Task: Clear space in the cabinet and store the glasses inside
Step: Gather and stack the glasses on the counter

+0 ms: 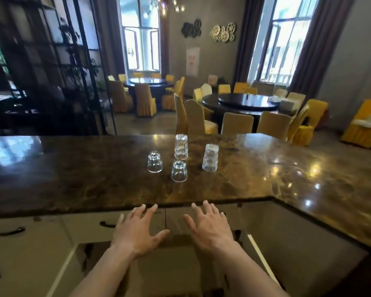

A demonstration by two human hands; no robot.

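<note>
Several clear glasses stand upside down on the dark marble counter (73, 174). Two are short: one short glass (154, 162) on the left and another short glass (179, 171) nearer to me. Two are tall and ribbed: a tall glass (181, 147) at the back and a tall glass (210, 157) to the right. Below the counter edge, my left hand (137, 230) and my right hand (210, 226) hover with fingers spread, holding nothing. They are in front of the beige cabinet fronts (201, 215). An opened cabinet door (169, 271) shows under my forearms; its inside is hidden.
Dark curved handles (5, 231) sit on drawer fronts at the left. The counter turns toward me at the right (330, 211). Beyond it are round dining tables (244, 101) with yellow covered chairs (237, 124) and a dark glass partition (51, 61) at the left.
</note>
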